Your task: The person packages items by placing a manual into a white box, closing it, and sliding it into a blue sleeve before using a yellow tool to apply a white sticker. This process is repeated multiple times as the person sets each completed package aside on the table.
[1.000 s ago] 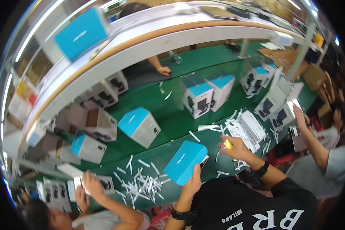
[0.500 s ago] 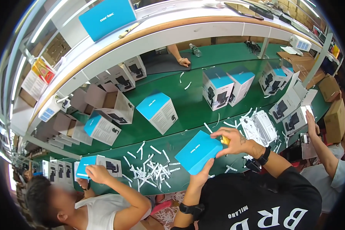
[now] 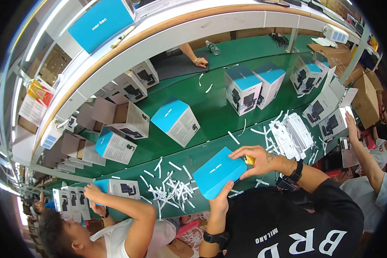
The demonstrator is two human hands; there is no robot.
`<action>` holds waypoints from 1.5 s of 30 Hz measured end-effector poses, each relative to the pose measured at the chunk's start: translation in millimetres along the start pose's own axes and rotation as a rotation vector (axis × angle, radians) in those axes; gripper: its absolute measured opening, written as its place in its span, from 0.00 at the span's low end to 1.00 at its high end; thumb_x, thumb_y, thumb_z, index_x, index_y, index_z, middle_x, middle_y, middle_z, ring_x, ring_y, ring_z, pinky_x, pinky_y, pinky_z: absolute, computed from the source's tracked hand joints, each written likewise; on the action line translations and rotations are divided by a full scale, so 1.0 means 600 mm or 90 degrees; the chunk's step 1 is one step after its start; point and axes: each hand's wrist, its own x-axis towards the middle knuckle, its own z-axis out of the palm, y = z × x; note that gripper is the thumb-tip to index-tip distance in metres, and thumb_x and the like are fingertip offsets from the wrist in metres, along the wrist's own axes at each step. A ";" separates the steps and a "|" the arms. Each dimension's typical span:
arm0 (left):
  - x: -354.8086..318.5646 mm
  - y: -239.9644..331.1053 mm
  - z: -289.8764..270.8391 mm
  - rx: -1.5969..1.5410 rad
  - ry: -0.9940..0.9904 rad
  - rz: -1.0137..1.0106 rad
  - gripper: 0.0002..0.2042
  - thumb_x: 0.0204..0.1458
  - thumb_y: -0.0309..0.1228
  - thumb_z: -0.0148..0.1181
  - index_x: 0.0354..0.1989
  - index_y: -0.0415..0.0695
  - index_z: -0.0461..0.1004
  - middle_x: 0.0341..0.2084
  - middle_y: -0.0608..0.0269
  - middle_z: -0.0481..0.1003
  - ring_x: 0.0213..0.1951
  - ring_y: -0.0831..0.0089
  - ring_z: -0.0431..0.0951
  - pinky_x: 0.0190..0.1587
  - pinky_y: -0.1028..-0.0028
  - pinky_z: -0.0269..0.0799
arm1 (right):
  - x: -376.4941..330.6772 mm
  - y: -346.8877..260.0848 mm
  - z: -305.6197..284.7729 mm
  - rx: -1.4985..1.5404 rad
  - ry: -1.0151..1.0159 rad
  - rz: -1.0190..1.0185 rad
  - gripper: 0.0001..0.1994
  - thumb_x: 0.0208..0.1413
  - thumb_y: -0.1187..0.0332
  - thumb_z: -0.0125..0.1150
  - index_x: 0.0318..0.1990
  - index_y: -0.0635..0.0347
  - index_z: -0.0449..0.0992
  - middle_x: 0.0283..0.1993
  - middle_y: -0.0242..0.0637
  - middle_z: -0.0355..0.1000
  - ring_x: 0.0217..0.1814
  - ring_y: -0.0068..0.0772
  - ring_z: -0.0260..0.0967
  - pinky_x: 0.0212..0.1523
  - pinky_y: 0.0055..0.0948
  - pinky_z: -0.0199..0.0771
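Observation:
In the head view, a carton with a bright blue lid (image 3: 219, 172) is held above the near edge of the green bench, tilted toward me. My left hand (image 3: 220, 200) grips its lower near corner, thumb along the edge. At the box's right end, my right hand (image 3: 256, 161) curls its fingers over the top and side. A small yellow item (image 3: 249, 160) shows inside the right hand's curl; its kind is unclear. Cut white paper strips (image 3: 172, 189) lie scattered left of the box, and a pile of white printed leaflets (image 3: 292, 135) lies to its right.
Blue-topped cartons stand on the bench, one (image 3: 176, 122) ahead and a pair (image 3: 249, 90) farther right. Open cartons (image 3: 122, 118) line the left. A co-worker (image 3: 116, 193) handles a box at left; another person's hand (image 3: 352, 127) touches cartons at right. A white shelf (image 3: 180, 28) arches across the back.
Both my hands still grip the blue-topped carton, which shifts slightly left and down in view. The co-worker at left has raised an arm over a box. The overall view has turned slightly.

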 end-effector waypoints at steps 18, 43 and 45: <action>0.002 0.065 -0.061 0.686 0.003 0.374 0.27 0.39 0.30 0.80 0.52 0.41 0.82 0.64 0.46 0.67 0.65 0.45 0.67 0.62 0.57 0.67 | -0.029 0.032 0.054 -0.001 0.109 0.029 0.25 0.43 0.70 0.83 0.48 0.61 0.75 0.59 0.46 0.75 0.61 0.44 0.75 0.60 0.37 0.76; 0.041 0.030 -0.010 1.226 -0.288 0.341 0.41 0.50 0.43 0.68 0.73 0.43 0.60 0.74 0.38 0.54 0.74 0.30 0.49 0.69 0.30 0.42 | -0.108 0.079 0.095 -0.344 0.144 -0.175 0.29 0.44 0.76 0.71 0.58 0.59 0.75 0.67 0.45 0.72 0.22 0.31 0.74 0.24 0.27 0.75; 0.054 0.019 -0.009 1.239 -0.289 0.351 0.42 0.50 0.43 0.68 0.73 0.43 0.60 0.74 0.37 0.53 0.74 0.30 0.49 0.69 0.30 0.42 | -0.105 0.094 0.104 -0.348 0.105 -0.160 0.29 0.46 0.76 0.69 0.60 0.55 0.75 0.69 0.41 0.71 0.26 0.29 0.76 0.25 0.27 0.74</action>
